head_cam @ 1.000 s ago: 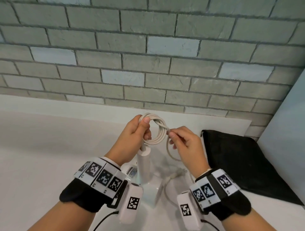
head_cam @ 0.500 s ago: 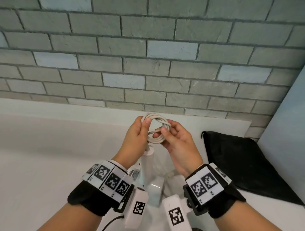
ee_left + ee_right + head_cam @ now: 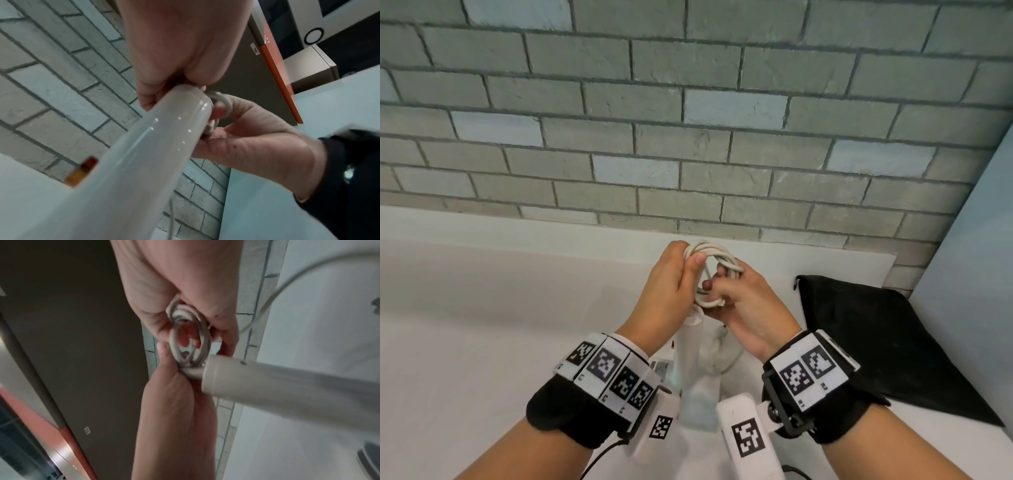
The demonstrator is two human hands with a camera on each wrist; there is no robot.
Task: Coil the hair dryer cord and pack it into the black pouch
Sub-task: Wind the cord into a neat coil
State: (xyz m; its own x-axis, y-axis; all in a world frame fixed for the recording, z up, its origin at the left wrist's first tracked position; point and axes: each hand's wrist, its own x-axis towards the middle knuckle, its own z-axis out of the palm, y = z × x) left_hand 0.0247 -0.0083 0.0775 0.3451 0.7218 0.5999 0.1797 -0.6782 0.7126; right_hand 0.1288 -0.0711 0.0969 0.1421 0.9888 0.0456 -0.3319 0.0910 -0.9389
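A white hair dryer cord (image 3: 717,255) is wound into a small coil held up over the counter. My left hand (image 3: 688,254) pinches the coil's upper left side between thumb and fingers. On the coil's right side, my right hand (image 3: 717,281) has its fingers curled round the strands. The right wrist view shows the coil (image 3: 192,337) between both hands. The white hair dryer handle (image 3: 690,346) hangs below the coil, and the handle (image 3: 144,154) is close up in the left wrist view. A flat black pouch (image 3: 876,335) lies on the counter to the right.
A white counter (image 3: 482,325) runs under the hands, with a grey brick wall (image 3: 688,137) behind it. A pale panel (image 3: 969,257) stands at the right, past the pouch. A loose stretch of cord (image 3: 727,363) trails under the right hand.
My right hand moved left from pinching a loose strand beside the coil and now grips the coil itself. The slack loop has been drawn in. My left hand kept its hold.
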